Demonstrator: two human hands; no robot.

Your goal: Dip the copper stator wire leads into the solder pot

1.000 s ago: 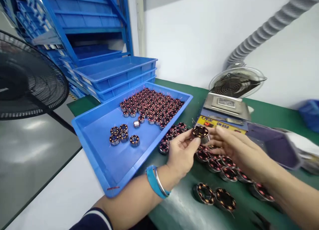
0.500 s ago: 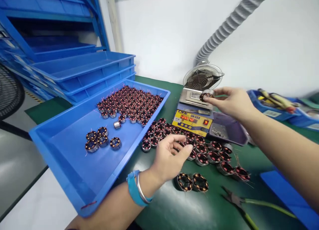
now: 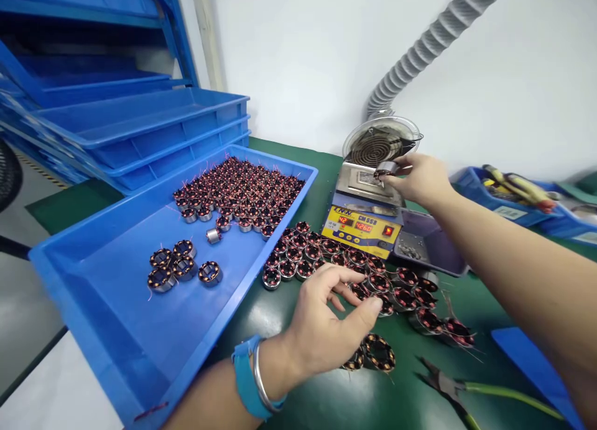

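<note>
My right hand [image 3: 417,178] pinches a motor stator [image 3: 387,169], a steel ring with copper windings, tilted over the solder pot [image 3: 366,180] with its yellow front panel. My left hand [image 3: 333,315] is held above the green table with fingers curled apart and nothing between them. Two stators with copper-coloured coils [image 3: 379,353] stand just below it, one partly hidden by the thumb side of the hand. Several stators with red wire ends [image 3: 305,268] are grouped on the table between the left hand and the solder pot.
At the left, a big blue tray [image 3: 242,296] carries many stators. Green-handled cutters [image 3: 448,386] lie front right. Beside the solder pot sits a purple tray [image 3: 431,231]; blue bins [image 3: 504,200] with tools stand behind. A grey hose [image 3: 433,45] rises from the fume hood [image 3: 382,141].
The stator in my right hand has gone from roughly level to tilted and slightly lower over the pot. My left hand has moved a little toward me and to the right.
</note>
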